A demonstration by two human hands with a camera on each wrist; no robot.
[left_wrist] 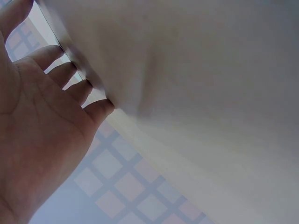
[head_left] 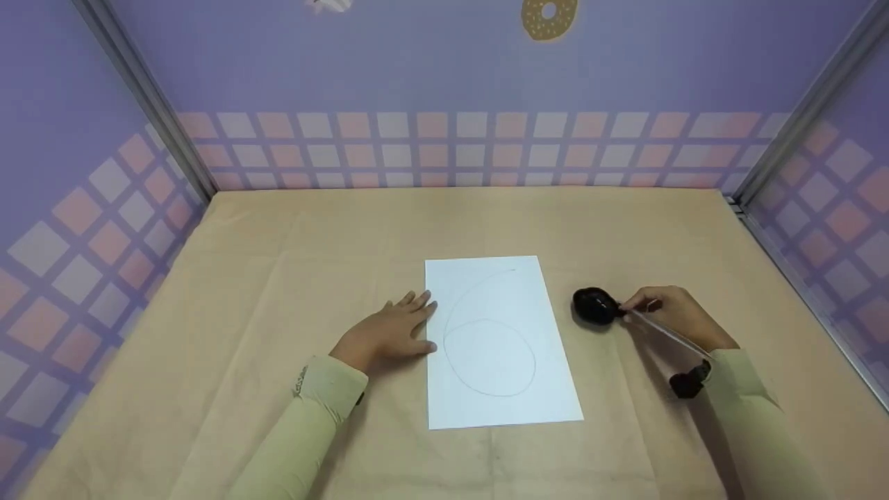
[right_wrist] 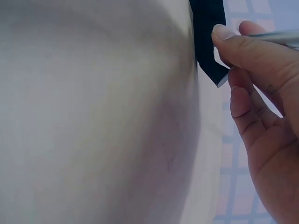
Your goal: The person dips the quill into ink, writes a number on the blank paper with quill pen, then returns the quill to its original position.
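A white sheet of paper [head_left: 496, 410] lies on the cloth-covered table with a thin pencil-like line on it, shaped like a 6. My left hand [head_left: 396, 330] rests at the sheet's left edge, fingers spread and thumb tip on the margin; the left wrist view also shows the fingers [left_wrist: 100, 109] at the surface. Right of the paper, my right hand [head_left: 670, 312] pinches a slim silver pen [head_left: 670, 333] between thumb and fingers. A glossy black rounded holder-like object [head_left: 595, 306] touches or nearly touches its front end; whether the pen sits inside it, I cannot tell.
A beige cloth [head_left: 333, 236] with creases covers the table. Purple walls [head_left: 417, 76] with pink and white checks stand behind and on both sides, joined by metal corner posts [head_left: 149, 97]. A dark wrist-worn device [head_left: 690, 382] sits at the right cuff.
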